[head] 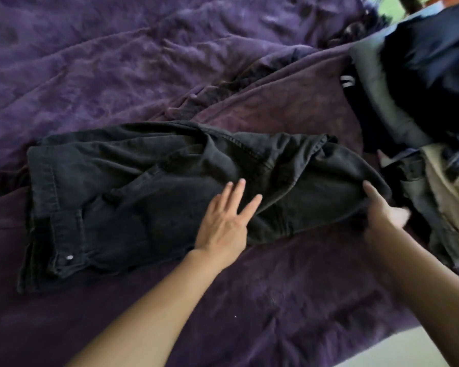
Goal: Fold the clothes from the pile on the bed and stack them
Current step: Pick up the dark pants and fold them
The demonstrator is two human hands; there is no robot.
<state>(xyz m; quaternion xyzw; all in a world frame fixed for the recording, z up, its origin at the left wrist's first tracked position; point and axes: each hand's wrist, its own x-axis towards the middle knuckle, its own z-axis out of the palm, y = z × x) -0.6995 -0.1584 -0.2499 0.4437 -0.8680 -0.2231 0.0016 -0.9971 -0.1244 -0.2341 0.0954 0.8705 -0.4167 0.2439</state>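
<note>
A pair of black jeans (133,181) lies across the purple bed cover, waistband and silver button at the left, legs folded toward the right. My left hand (227,219) lies flat on the middle of the jeans with straight, spread fingers. My right hand (382,207) grips the folded right end of the jeans, thumb on top and fingers tucked under the fabric. A pile of clothes (419,75) sits at the right, with dark navy, grey and beige pieces.
The purple bed cover (117,62) stretches rumpled to the back and left. Its near edge runs along the bottom right, where pale floor (421,350) shows. A beige garment (451,197) from the pile lies close beside my right hand.
</note>
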